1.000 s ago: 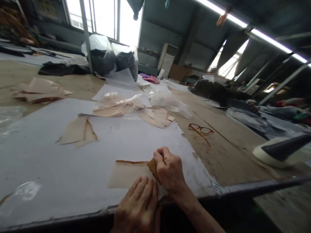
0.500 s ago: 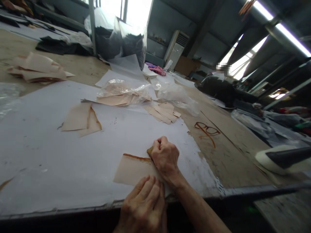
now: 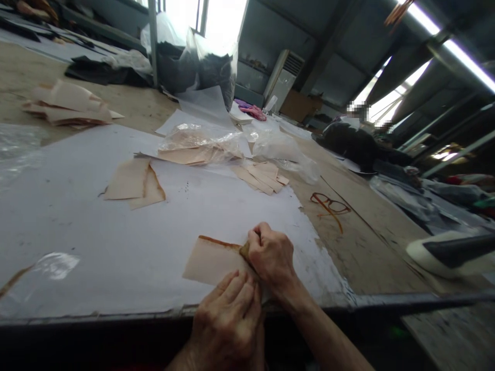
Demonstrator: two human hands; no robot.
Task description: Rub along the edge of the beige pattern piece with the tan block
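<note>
A flat beige piece (image 3: 211,263), which looks like thin leather, lies near the table's front edge with an orange-brown stripe along its far edge. My left hand (image 3: 230,312) rests on its near side, fingers stretched out and pressing it down. Pinched in my right hand (image 3: 273,257) is a small yellowish-brown pad (image 3: 245,249), touching the right end of the stripe. My right hand hides most of the pad and the piece's right corner. Farther left lie two similar beige pieces (image 3: 129,180) that overlap, with brown-stained edges.
White paper (image 3: 154,237) covers this part of the table. Beyond are loose beige strips (image 3: 261,178), plastic-wrapped pieces (image 3: 193,149) and a beige stack (image 3: 69,105). Glasses (image 3: 330,204) lie to the right, near a white-and-black object (image 3: 448,252). A person (image 3: 348,139) is farther back.
My right hand has moved slightly right, with the pad now farther along the edge. My left hand stays on the piece. The view has shifted a little, and shiny plastic shows at left.
</note>
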